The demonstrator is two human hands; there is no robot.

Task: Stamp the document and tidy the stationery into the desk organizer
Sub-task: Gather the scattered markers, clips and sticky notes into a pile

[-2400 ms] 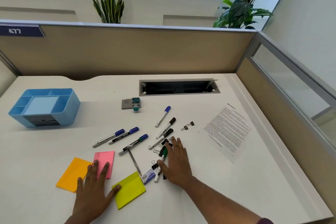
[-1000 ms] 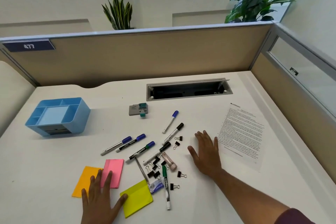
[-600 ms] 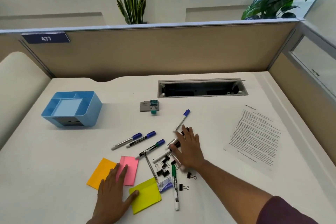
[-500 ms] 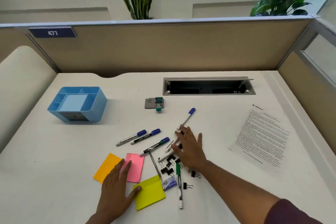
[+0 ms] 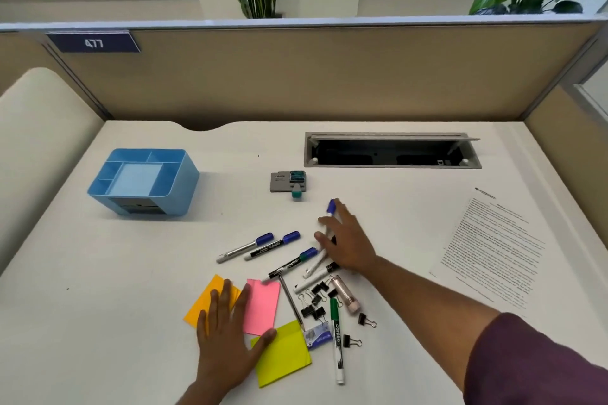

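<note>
1. White surface (image 5: 98, 322) walled by partitions at back and sides; open room around the blue organizer (image 5: 144, 182), far from the heap, and between heap and document (image 5: 490, 248).
2. Counts: three sticky pads, orange (image 5: 204, 304), pink (image 5: 263, 306), yellow (image 5: 284, 355); about seven markers; several black binder clips (image 5: 312, 306), exact count unclear; one stamp pad (image 5: 288, 182) between organizer and document.
3. Left hand (image 5: 227, 339) flat, fingers spread, lying across all three pads, gripping nothing.
4. Right hand (image 5: 345, 245) open, spread over markers near the heap's top; blurred, actual hold cannot be told.
5. Blue-capped marker (image 5: 331, 206) mostly hidden under its fingers.
</note>
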